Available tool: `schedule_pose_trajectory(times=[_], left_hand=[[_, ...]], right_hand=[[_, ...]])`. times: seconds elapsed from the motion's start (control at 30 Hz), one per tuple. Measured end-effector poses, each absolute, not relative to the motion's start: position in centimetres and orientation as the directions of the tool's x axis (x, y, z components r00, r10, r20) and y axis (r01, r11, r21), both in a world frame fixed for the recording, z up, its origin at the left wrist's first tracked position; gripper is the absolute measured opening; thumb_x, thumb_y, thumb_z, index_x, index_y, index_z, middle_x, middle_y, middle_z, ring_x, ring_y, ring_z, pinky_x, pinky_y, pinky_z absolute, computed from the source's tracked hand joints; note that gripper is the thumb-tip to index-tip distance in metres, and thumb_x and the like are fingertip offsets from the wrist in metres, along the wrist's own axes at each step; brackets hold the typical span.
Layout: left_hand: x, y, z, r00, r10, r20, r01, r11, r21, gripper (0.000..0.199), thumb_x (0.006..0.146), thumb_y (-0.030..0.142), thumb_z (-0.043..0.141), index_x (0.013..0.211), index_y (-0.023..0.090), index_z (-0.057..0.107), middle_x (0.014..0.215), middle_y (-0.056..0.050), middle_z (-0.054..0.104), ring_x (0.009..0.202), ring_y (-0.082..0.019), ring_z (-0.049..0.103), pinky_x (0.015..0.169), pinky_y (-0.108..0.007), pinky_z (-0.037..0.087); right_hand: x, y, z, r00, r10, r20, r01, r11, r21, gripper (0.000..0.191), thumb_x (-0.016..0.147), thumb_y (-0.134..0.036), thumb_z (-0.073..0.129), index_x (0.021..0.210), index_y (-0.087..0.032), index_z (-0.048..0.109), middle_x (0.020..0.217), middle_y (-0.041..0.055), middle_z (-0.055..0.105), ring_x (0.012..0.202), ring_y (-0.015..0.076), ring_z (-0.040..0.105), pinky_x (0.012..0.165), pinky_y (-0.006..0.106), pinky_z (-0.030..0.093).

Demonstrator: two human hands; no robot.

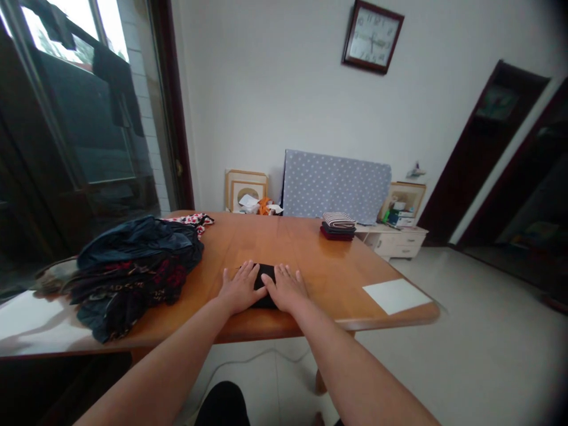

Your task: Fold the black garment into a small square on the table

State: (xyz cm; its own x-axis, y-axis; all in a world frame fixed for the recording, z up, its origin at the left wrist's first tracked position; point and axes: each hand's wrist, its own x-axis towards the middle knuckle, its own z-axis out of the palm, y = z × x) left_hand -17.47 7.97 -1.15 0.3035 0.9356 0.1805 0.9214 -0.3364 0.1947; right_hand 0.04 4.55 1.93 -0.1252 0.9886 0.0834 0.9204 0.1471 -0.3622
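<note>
1. A small black folded garment (263, 285) lies flat on the wooden table (319, 266), close to the near edge and roughly in the middle of it. It looks already folded down to a compact packet.
2. The person's left hand (239, 289) rests palm-down on the packet's left part, fingers spread and flat, gripping nothing.
3. The right hand (286, 289) lies the same way on the right part, fingers open and pressed on the cloth; the two hands nearly touch.
4. Judged from this, the fold on this piece seems finished or nearly so, with the hands flattening it.
5. At the far right of the table stands a neat stack of folded clothes (338, 225), striped on top, which reads as work done.
6. On the left lies a big loose heap of dark clothes (133, 266), unfolded, which appears to be what is left, and it looks much larger than the stack.
7. A white sheet (396, 295) lies near the right corner.
</note>
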Motion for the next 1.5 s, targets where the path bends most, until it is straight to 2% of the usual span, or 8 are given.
schedule_pose_trajectory(times=[0.43, 0.57, 0.67, 0.8, 0.97, 1.1, 1.3, 1.5], left_hand=[[-17.3, 7.3, -0.1, 0.288, 0.949, 0.127, 0.921, -0.31, 0.234, 0.086, 0.087, 0.077, 0.031, 0.157, 0.027, 0.026, 0.165, -0.007, 0.014, 0.153, -0.034, 0.008, 0.114, -0.072, 0.002], [-17.7, 6.7, 0.8, 0.314, 0.946, 0.076, 0.91, -0.323, 0.259, 0.089, 0.087, 0.078, 0.029, 0.158, 0.025, 0.023, 0.165, -0.01, 0.011, 0.153, -0.033, 0.005, 0.114, -0.07, -0.001], [-19.4, 6.3, 1.1, 0.28, 0.957, 0.074, 0.907, -0.289, 0.306, 0.087, 0.089, 0.078, 0.025, 0.158, 0.024, 0.024, 0.165, -0.01, 0.016, 0.153, -0.032, 0.006, 0.114, -0.069, -0.001], [-23.2, 5.8, 1.0, 0.112, 0.981, 0.157, 0.901, -0.167, 0.4, 0.074, 0.095, 0.069, 0.024, 0.153, 0.025, 0.034, 0.161, -0.011, 0.029, 0.152, -0.033, 0.016, 0.114, -0.069, 0.007], [-26.2, 4.6, 1.0, 0.023, 0.967, 0.253, 0.89, -0.135, 0.435, 0.061, 0.101, 0.055, 0.024, 0.148, 0.019, 0.042, 0.156, -0.014, 0.041, 0.148, -0.031, 0.028, 0.116, -0.06, 0.018], [-24.4, 3.0, 1.5, 0.152, 0.914, 0.376, 0.859, -0.31, 0.407, 0.055, 0.102, 0.048, 0.03, 0.144, 0.018, 0.047, 0.151, -0.012, 0.049, 0.145, -0.024, 0.035, 0.119, -0.043, 0.025], [-18.0, 0.5, 2.2, 0.488, 0.715, 0.5, 0.689, -0.667, 0.282, 0.055, 0.094, 0.041, 0.051, 0.145, 0.019, 0.046, 0.154, -0.012, 0.043, 0.147, -0.025, 0.033, 0.121, -0.043, 0.024], [-15.1, 0.1, -0.1, 0.557, 0.736, 0.386, 0.718, -0.66, 0.222, 0.087, 0.08, 0.056, 0.065, 0.153, 0.018, 0.035, 0.161, -0.014, 0.029, 0.15, -0.031, 0.022, 0.121, -0.048, 0.02]], right_hand=[[0.0, 5.0, 1.3, -0.097, 0.992, 0.085, 0.889, 0.124, -0.441, 0.079, 0.097, -0.067, 0.019, 0.154, -0.015, 0.033, 0.161, 0.0139, 0.028, 0.151, 0.027, 0.018, 0.121, 0.051, 0.008], [0.6, 5.9, 1.0, -0.119, 0.989, 0.091, 0.769, 0.15, -0.621, 0.081, 0.095, -0.069, 0.03, 0.152, -0.012, 0.038, 0.161, 0.0156, 0.028, 0.151, 0.0275, 0.019, 0.121, 0.045, 0.013], [2.0, 6.1, 0.9, -0.077, 0.983, 0.167, 0.658, 0.176, -0.732, 0.078, 0.095, -0.068, 0.029, 0.147, -0.012, 0.046, 0.156, 0.0156, 0.039, 0.146, 0.026, 0.033, 0.119, 0.039, 0.023], [4.9, 5.0, 0.4, 0.032, 0.96, 0.277, 0.566, 0.211, -0.797, 0.068, 0.096, -0.065, 0.027, 0.119, -0.016, 0.068, 0.123, 0.0137, 0.069, 0.116, 0.0266, 0.062, 0.101, 0.034, 0.043], [7.3, 2.9, -1.2, 0.185, 0.919, 0.348, 0.491, 0.22, -0.843, 0.054, 0.091, -0.059, 0.039, 0.093, -0.017, 0.073, 0.091, 0.01, 0.075, 0.091, 0.0264, 0.067, 0.084, 0.032, 0.049], [7.4, 1.8, -1.9, 0.207, 0.926, 0.314, 0.483, 0.182, -0.856, 0.043, 0.089, -0.047, 0.045, 0.102, -0.018, 0.073, 0.1, 0.0101, 0.074, 0.099, 0.0249, 0.066, 0.09, 0.033, 0.047], [6.4, 1.4, -1.6, 0.204, 0.95, 0.237, 0.476, 0.115, -0.872, 0.033, 0.081, -0.036, 0.056, 0.105, -0.02, 0.072, 0.104, 0.0096, 0.074, 0.103, 0.0247, 0.065, 0.095, 0.035, 0.046], [4.3, 0.9, -0.8, 0.203, 0.97, 0.135, 0.388, 0.047, -0.921, 0.03, 0.079, -0.044, 0.062, 0.095, -0.02, 0.069, 0.081, 0.0055, 0.072, 0.078, 0.0216, 0.068, 0.068, 0.03, 0.053]])
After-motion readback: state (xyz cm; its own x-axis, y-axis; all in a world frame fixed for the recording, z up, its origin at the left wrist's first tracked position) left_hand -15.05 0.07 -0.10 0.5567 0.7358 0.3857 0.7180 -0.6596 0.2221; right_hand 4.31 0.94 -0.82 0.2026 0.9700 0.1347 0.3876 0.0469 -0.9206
